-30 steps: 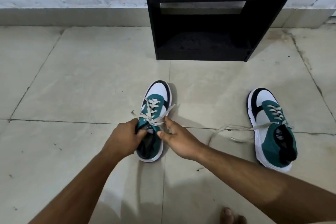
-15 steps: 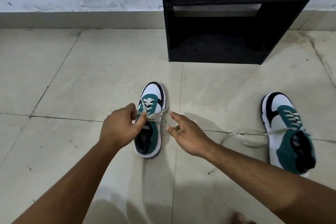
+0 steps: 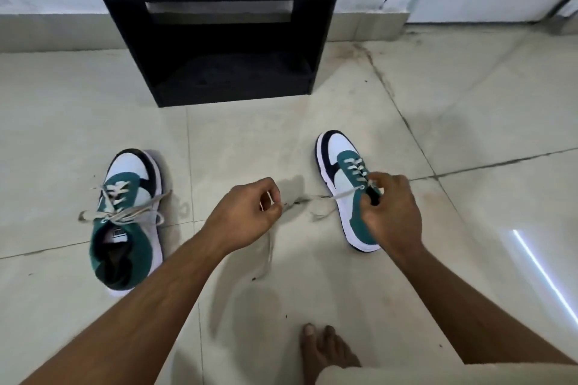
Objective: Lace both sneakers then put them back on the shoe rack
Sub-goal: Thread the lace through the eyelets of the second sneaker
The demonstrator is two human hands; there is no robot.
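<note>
2 green, white and black sneakers sit on the pale tiled floor (image 3: 469,109) in front of a black shoe rack (image 3: 219,25), which stands against the far wall with its shelves bare of shoes. The left sneaker (image 3: 128,219) lies toward the left edge of the floor area in view, toe pointing at the rack; its lace (image 3: 125,212) is threaded through the eyelets and crossed over the tongue, with loose ends spilling out to both sides. The right sneaker (image 3: 347,194) lies well apart from it, to the right, also toe toward the rack, tilted slightly onto its outer side. The left hand (image 3: 247,216) hovers between the 2 shoes, thumb and forefinger pinched shut on a strand of the right sneaker's lace (image 3: 341,194) — the strand runs taut from that pinch to an upper eyelet, while a slack length hangs below the hand and trails on the floor. The right hand (image 3: 387,209) is over the collar of the right sneaker, fingers curled and closed at the top of the lacing; whether it grips the other lace end or the shoe's upper cannot be told. A bare foot (image 3: 325,350) rests on the floor near the bottom edge — beside a fold of light cloth.
</note>
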